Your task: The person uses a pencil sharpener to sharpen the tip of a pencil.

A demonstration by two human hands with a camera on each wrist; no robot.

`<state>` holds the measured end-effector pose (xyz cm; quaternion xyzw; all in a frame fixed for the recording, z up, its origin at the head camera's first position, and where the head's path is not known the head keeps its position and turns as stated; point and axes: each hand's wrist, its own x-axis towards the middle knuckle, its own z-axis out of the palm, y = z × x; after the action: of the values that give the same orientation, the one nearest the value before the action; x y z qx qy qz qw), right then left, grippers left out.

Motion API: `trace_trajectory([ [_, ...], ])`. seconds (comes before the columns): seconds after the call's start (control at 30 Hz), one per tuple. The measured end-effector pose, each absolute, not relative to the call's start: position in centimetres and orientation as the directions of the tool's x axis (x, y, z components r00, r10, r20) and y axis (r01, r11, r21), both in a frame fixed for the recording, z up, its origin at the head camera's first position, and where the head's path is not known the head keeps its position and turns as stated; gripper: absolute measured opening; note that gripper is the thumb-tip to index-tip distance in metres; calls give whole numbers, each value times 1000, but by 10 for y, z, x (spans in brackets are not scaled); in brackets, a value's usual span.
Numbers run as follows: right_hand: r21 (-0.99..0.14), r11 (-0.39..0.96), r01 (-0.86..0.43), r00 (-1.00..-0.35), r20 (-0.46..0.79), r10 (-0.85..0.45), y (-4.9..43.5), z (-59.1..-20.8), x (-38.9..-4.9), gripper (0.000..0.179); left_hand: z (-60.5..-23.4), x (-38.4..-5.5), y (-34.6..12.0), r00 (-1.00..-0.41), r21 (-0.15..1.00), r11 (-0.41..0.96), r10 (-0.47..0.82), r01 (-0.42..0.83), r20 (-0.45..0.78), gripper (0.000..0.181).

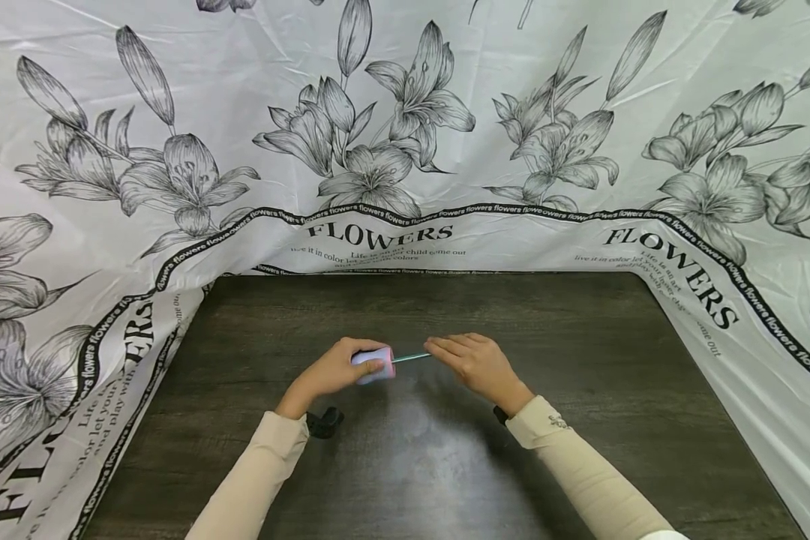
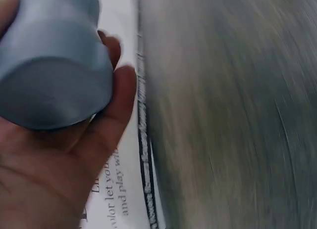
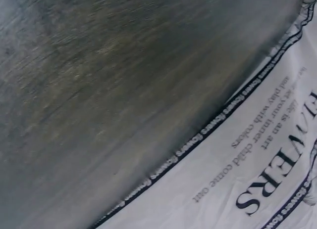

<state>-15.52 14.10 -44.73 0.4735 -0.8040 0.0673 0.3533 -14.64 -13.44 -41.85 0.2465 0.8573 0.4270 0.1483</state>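
In the head view, my left hand [image 1: 329,370] grips a small pale-blue and pink cup [image 1: 378,355], tipped on its side with its pink-edged end facing right. The left wrist view shows the cup's broad flat bottom [image 2: 54,90], bluish grey there, with fingers curled round its side. A thin teal rod [image 1: 410,357] runs from the cup's pink end to my right hand [image 1: 478,366]. The fingertips of that hand pinch the rod's far end and hide it. Both hands are above the table, and the right wrist view does not show the right hand.
Beneath the hands lies a dark wood-grain table [image 1: 547,322]. White cloth [image 1: 486,165] printed with flowers and lettering hangs behind it and along both sides. A dark strap with a black mount [image 1: 325,423] is on the left wrist.
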Motion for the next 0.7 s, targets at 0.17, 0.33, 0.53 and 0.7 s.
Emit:
trace_trajectory([
  [0.17,-84,513,-854,-480,506,-716,140,-446,-155,27,-430,-139,-125,-753,520,566,596,639,277,48],
  [0.33,-719,400,-568,-712,185,-678,144,-441,-158,27,-443,-135,-111,-387,-165,631,638,758,666,29],
  [0.53,-964,254,-73,-565,-169,-807,156,-438,-168,30,-433,-132,-102,17,-487,582,631,651,776,20],
  [0.7,-961,258,-98,-546,-164,-821,156,-433,-166,31,-436,-129,-106,-57,-419,572,635,705,771,17],
])
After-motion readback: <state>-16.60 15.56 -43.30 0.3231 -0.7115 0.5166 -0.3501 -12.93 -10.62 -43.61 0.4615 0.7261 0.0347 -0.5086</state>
